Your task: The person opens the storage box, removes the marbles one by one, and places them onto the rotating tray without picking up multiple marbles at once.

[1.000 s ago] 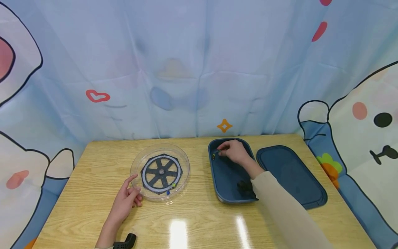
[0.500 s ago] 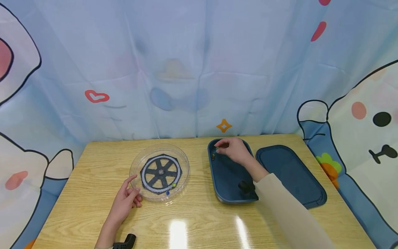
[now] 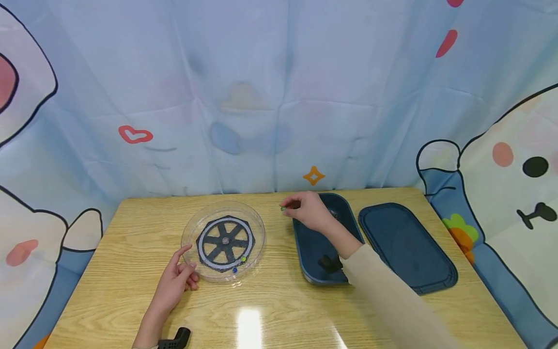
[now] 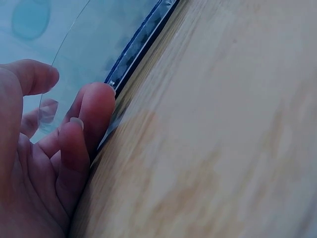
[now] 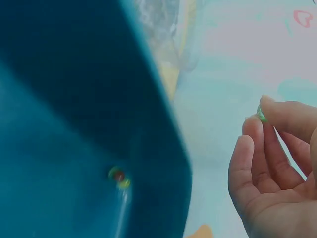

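My right hand (image 3: 308, 213) pinches a small green marble (image 5: 261, 115) between thumb and fingertips, above the left rim of the blue box (image 3: 310, 270). Low on the left side of a clear round dish (image 3: 255, 213), my left hand (image 3: 173, 280) holds the dish's edge. Its fingers (image 4: 96, 106) curl at the clear wall in the left wrist view, one seen through it. A dark six-spoked wheel shape (image 3: 225, 241) lies within the dish. On its near edge are a yellow-green marble (image 3: 243, 259) and a blue marble (image 3: 234, 270).
Two or more small marbles (image 5: 119, 176) lie in the box, one reddish brown, one yellow. A matching blue lid (image 3: 410, 247) lies flat at the right. Behind the wooden table (image 3: 279, 315) hangs a printed curtain (image 3: 240, 97).
The right hand has lifted out of the box and moved left past its rim, carrying the green marble. My left hand and the dish have stayed in place.
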Demonstrator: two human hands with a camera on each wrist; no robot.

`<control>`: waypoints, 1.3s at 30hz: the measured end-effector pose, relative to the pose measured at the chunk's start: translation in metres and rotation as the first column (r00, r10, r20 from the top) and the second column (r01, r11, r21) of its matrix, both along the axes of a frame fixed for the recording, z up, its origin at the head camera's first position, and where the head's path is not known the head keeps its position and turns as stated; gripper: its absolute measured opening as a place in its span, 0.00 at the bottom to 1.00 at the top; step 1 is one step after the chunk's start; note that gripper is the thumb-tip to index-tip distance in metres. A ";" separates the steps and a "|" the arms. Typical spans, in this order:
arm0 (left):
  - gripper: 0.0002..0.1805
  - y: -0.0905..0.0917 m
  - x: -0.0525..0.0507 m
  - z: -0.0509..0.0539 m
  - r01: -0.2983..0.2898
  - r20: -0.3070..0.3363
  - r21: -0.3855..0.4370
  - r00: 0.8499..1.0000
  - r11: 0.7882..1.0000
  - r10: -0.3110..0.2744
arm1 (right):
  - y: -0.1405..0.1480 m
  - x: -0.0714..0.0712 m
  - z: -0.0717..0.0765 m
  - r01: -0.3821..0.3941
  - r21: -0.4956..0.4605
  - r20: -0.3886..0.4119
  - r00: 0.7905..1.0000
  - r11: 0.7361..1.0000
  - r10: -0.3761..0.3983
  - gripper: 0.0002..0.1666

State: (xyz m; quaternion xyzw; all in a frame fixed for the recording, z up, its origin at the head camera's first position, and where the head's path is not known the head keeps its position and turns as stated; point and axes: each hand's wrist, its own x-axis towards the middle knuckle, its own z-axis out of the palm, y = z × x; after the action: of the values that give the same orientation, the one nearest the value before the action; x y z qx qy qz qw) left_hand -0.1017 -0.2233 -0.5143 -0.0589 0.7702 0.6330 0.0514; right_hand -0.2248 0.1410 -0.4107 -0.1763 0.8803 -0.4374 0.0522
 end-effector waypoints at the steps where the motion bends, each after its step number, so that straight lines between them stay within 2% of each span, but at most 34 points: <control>1: 0.28 0.000 0.000 0.000 0.000 0.000 0.001 1.000 1.000 0.000 | -0.004 0.001 0.000 -0.006 0.000 -0.005 1.000 1.000 0.006 0.10; 12: 0.28 0.000 0.000 0.001 0.002 0.004 0.001 1.000 1.000 -0.002 | -0.044 0.015 -0.001 -0.111 -0.032 -0.011 0.994 0.993 0.111 0.09; 17: 0.28 -0.001 0.000 0.000 0.003 0.006 0.006 1.000 1.000 -0.003 | -0.059 0.021 -0.003 -0.144 -0.038 0.016 0.989 0.989 0.145 0.10; 22: 0.28 -0.001 0.000 -0.001 0.003 0.005 0.006 1.000 1.000 -0.003 | -0.072 0.025 -0.007 -0.179 -0.080 0.033 0.983 0.981 0.182 0.10; 27: 0.28 -0.001 -0.001 -0.001 0.003 0.005 0.010 1.000 1.000 -0.003 | -0.085 0.029 -0.010 -0.231 -0.103 0.015 0.972 0.967 0.234 0.09; 39: 0.28 0.000 0.000 0.000 -0.004 0.012 0.010 1.000 1.000 0.004 | -0.097 0.035 -0.013 -0.235 -0.099 0.093 0.965 0.967 0.244 0.09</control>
State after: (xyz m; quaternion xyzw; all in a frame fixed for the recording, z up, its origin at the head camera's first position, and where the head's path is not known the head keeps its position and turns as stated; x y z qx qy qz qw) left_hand -0.1015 -0.2234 -0.5148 -0.0639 0.7665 0.6367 0.0553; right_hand -0.1897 0.0444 -0.4241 -0.2603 0.8287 -0.4744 0.1431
